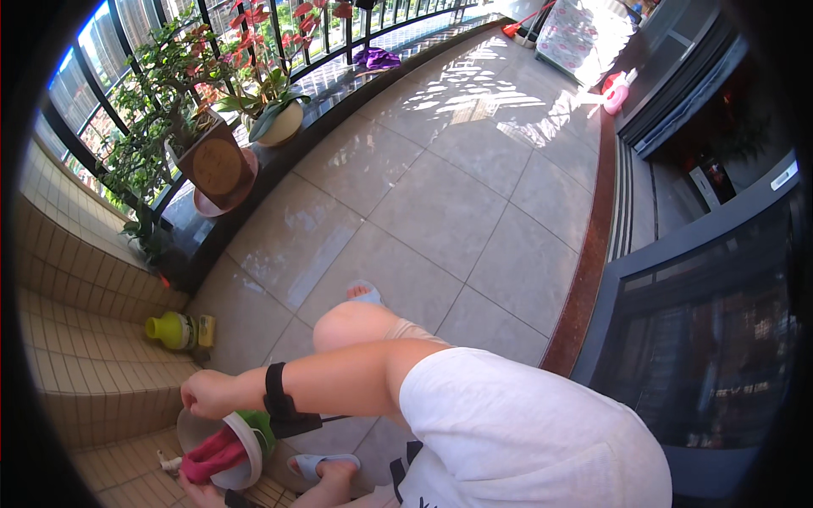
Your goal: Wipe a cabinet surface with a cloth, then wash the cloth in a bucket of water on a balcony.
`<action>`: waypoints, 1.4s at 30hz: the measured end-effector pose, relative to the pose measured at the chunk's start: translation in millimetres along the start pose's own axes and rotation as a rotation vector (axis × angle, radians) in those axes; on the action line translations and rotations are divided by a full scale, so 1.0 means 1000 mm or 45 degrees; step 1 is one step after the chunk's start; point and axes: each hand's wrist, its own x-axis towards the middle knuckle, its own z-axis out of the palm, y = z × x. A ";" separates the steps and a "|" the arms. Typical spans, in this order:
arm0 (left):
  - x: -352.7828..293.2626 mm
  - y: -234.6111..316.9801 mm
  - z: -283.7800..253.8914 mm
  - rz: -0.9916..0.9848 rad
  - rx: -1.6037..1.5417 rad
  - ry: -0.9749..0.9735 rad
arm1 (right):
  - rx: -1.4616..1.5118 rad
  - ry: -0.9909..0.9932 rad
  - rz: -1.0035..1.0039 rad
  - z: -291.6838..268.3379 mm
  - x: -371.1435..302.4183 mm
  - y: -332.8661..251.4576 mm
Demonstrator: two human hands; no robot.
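A white-rimmed bucket (251, 447) stands in the tiled corner at the lower left. Bunched in its mouth is a wet-looking dark pink cloth (213, 455). My left hand (200, 493) reaches in from the bottom edge, fingers closed around the near end of the cloth. Over the far side of the bucket, my right hand (208, 394) is closed in a fist; what it grips is hidden. A black strap (279, 398) circles my right wrist. Something green (259, 430) shows beside the bucket rim. A pale tap-like fitting (169, 462) sits close to the cloth.
Against the tiled wall lie a yellow-green bottle (174, 331) and a small yellow block (206, 331). Potted plants (279, 123) line the ledge by the railing. A purple cloth (377, 58) rests farther along. Grey floor tiles stretch to a sliding door (703, 339).
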 end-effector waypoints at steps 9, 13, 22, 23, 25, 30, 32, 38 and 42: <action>-0.044 -0.005 0.122 -0.031 0.002 0.257 | -0.141 -0.042 0.100 -0.005 0.002 0.023; -0.070 0.011 0.147 0.065 -0.011 0.303 | -0.182 -0.160 0.183 0.007 0.005 0.020; -0.112 0.025 0.178 0.094 0.014 -0.148 | 0.379 -0.469 0.177 0.084 0.003 0.028; -0.112 0.026 0.176 0.151 0.094 -0.219 | 0.303 -0.444 0.190 0.085 0.005 0.027; -0.109 0.031 0.167 0.141 0.097 -0.182 | 0.220 -0.425 0.202 0.089 0.010 0.028; -0.084 0.035 0.105 0.220 -0.109 0.271 | 0.769 0.066 0.346 0.093 0.038 0.047; -0.085 0.041 0.081 0.328 -0.225 0.433 | 0.947 0.142 0.395 0.078 0.049 0.038; -0.099 0.060 0.089 0.644 -0.203 0.550 | 1.111 -0.189 0.009 0.103 0.050 0.005; -0.102 0.060 0.092 0.721 -0.096 0.301 | 0.960 -0.484 -0.074 0.112 0.056 0.010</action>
